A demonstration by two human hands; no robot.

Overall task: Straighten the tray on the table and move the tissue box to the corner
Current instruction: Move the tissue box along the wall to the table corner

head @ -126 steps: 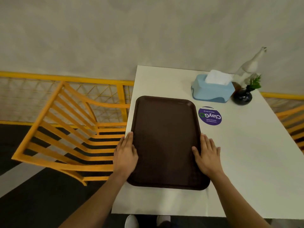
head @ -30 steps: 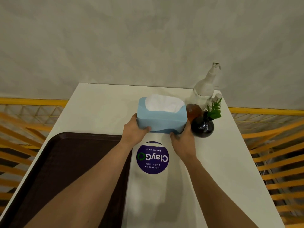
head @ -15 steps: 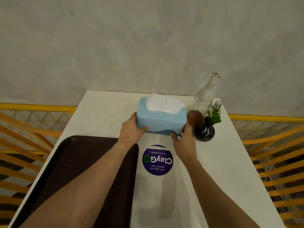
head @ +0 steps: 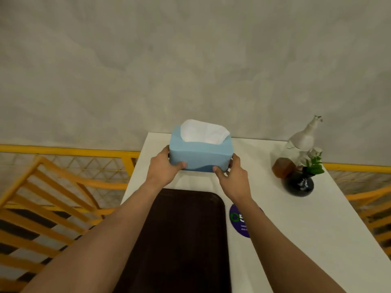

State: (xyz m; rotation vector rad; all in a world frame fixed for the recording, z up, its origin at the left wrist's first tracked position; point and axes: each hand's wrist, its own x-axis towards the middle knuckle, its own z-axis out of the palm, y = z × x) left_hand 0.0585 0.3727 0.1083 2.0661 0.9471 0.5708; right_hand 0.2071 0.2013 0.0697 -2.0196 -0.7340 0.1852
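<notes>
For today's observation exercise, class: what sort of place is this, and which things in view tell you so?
Probably a self-service eatery or food court. A brown serving tray lies on the white table, a purple sticker sits on the tabletop, and both hands hold a shared tissue box.

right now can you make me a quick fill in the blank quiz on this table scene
1. Both hands, left hand and right hand, hold the light blue tissue box by its ____.
2. The flat dark brown plastic tray lies ____ the box, towards the person.
3. The round black vase holds a small ____ plant.

Missing words: sides; below; green
</notes>
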